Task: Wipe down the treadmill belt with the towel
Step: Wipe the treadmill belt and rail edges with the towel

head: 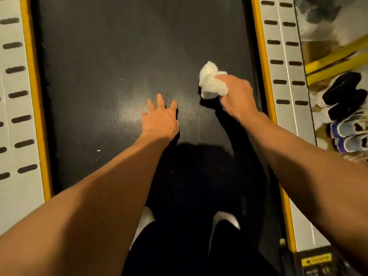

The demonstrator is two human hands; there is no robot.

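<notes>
The black treadmill belt (111, 62) fills the middle of the head view, with a bright glare patch near its centre. A crumpled white towel (210, 81) rests on the belt's right side, and my right hand (237, 94) is shut on it from the near side. My left hand (160, 118) lies flat on the belt to the left of the towel, fingers spread, holding nothing. My legs in dark trousers and white shoes stand on the near end of the belt. A few pale specks lie on the belt at the lower left.
Yellow strips and grey side rails with dark slots run along both sides: the left rail (18, 108) and the right rail (286, 76). Several shoes (346, 108) lie on the floor at the right, beside yellow bars (336, 60).
</notes>
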